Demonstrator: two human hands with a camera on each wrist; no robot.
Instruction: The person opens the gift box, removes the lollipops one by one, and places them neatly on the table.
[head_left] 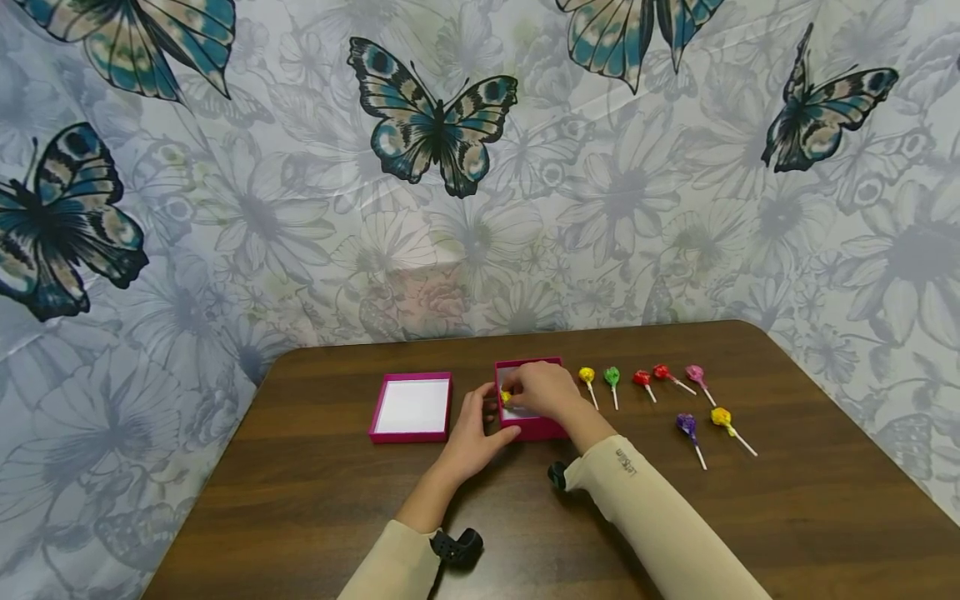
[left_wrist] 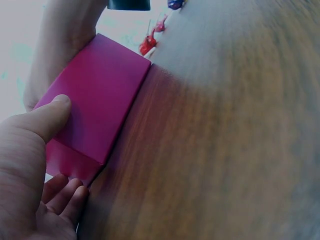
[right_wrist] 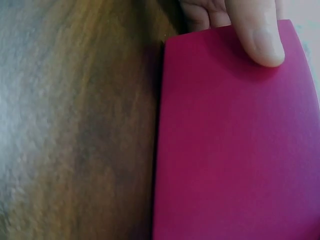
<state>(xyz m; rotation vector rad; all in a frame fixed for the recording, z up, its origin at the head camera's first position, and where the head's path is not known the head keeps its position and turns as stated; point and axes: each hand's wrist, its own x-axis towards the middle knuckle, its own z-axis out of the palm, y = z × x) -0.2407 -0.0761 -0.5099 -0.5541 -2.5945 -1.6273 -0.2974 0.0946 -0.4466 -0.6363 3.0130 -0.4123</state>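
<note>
A magenta box (head_left: 542, 429) with a white inside stands open on the table. My left hand (head_left: 472, 433) holds its near left corner, the thumb (left_wrist: 57, 112) flat on the front wall and the other fingers along the left side. Reaching over the rim, my right hand (head_left: 546, 388) has its fingertips down inside the box, pinching a yellow lollipop (head_left: 506, 397) by the left wall. Most of that lollipop is hidden by the fingers. In the right wrist view the box's front wall (right_wrist: 235, 145) fills the right side, with the left thumb at its top.
Left of the box lies a magenta lid (head_left: 410, 437) with its white inside up. To the right are several lollipops, among them a green one (head_left: 612, 377), a purple one (head_left: 687, 425), a pink one (head_left: 696, 374) and a yellow one (head_left: 722, 417). A patterned cloth hangs behind the wooden table (head_left: 315, 500).
</note>
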